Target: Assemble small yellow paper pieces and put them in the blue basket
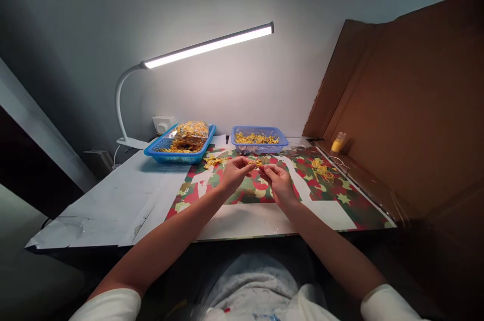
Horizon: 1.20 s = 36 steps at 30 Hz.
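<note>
Over the patterned sheet, my left hand (237, 172) and my right hand (277, 178) meet almost fingertip to fingertip. Both are closed in a pinch on a small yellow piece (257, 163), stretched between them; its exact kind is too small to make out. Left of my left hand lies a little heap of yellow ribbon-like pieces (212, 161). Behind the hands, a lilac-blue basket (260, 148) holds many golden-yellow pieces. Farther right on the sheet sits a tangle of yellow strings (321, 170).
A blue basket (177, 158) with a clear bag of golden pieces stands at the back left. Above the table reaches a lit lamp (212, 47). Cardboard (401, 109) walls off the right side, near a small yellow-filled bottle (338, 143).
</note>
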Available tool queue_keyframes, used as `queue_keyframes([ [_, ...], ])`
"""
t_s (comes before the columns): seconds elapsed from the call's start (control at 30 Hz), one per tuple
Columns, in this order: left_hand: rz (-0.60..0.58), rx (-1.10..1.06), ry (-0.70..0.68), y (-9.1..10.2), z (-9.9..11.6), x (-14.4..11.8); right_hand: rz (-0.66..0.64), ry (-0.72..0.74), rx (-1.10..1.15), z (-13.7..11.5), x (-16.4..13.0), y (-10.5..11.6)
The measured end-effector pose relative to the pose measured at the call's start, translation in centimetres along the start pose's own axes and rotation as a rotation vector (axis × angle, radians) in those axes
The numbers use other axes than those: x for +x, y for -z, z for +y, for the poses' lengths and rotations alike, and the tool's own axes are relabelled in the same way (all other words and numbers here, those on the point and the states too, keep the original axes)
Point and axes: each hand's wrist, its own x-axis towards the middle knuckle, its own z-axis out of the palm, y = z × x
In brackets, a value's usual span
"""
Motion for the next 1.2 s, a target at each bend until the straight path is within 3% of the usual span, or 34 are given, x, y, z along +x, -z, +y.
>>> queue_keyframes([
  [0.3, -0.02, -0.025, -0.064, 0.0, -0.3, 0.0, -0.053, -0.043, -0.033, 0.0, 0.2, 0.7],
  [0.53, -0.014, -0.103, 0.104, -0.3, -0.2, -0.2, -0.083, 0.208, -0.337, -0.6, 1.3, 1.4],
  [0.6, 0.014, -0.16, 0.165, -0.3, -0.4, 0.0, -0.118, 0.215, -0.33, -1.0, 1.6, 1.4],
  [0.77, 0.046, -0.309, 0.27, 0.2, -0.9, 0.7, -0.209, -0.081, 0.008, -2.3, 2.2, 2.9],
  [0.83, 0.046, -0.367, 0.305, 0.3, -0.7, 0.8, -0.287, -0.204, 0.047, -2.8, 2.4, 4.2],
  [0.97, 0.013, -0.478, 0.331, 0.4, -0.1, 0.8, -0.37, -0.361, -0.027, -3.3, 2.7, 6.6],
  [1.2, -0.114, -0.546, 0.325, 0.3, -0.2, 0.5, -0.293, -0.386, -0.316, -2.5, 4.5, 8.3],
])
